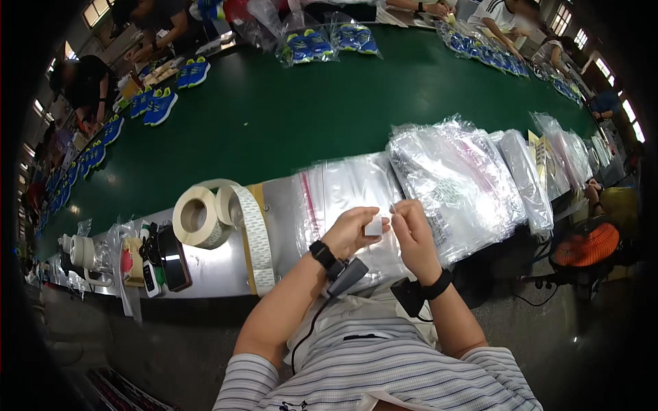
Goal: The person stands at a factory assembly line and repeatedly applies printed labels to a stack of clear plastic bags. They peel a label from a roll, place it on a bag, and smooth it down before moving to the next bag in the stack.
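A small white square label shows at the fingers of my left hand, which is closed on it. Just to its right, my right hand has its thumb and fingertips pinched together. What those fingertips hold, if anything, is too small to make out. Both hands are over a flat stack of clear plastic bags with a red strip along its left side. A thicker pile of clear plastic bags lies right of my right hand. To the left, a roll of white labels stands with its printed strip running toward me.
A phone and a white roll lie on the left of the metal worktop. Beyond is a green belt with blue shoes, some bagged. An orange fan stands at right. Other people work around the belt.
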Available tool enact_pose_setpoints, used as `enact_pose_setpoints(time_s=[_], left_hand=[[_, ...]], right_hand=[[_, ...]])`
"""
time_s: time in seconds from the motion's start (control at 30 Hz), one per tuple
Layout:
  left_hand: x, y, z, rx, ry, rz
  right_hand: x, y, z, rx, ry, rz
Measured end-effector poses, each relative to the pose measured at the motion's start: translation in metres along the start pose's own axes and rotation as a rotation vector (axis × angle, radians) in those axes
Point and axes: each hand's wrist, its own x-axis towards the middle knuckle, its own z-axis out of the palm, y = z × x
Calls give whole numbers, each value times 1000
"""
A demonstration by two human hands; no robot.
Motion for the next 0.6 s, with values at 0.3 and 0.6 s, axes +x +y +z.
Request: enact_pose_setpoints(time_s=[0.3, 0.6], left_hand=[[-110, 15, -9, -280, 13, 42], [-218, -48, -86, 663, 1039, 662]], right_hand=[[-40, -29, 23, -394, -320, -228], [19, 9, -65, 110, 448, 337]])
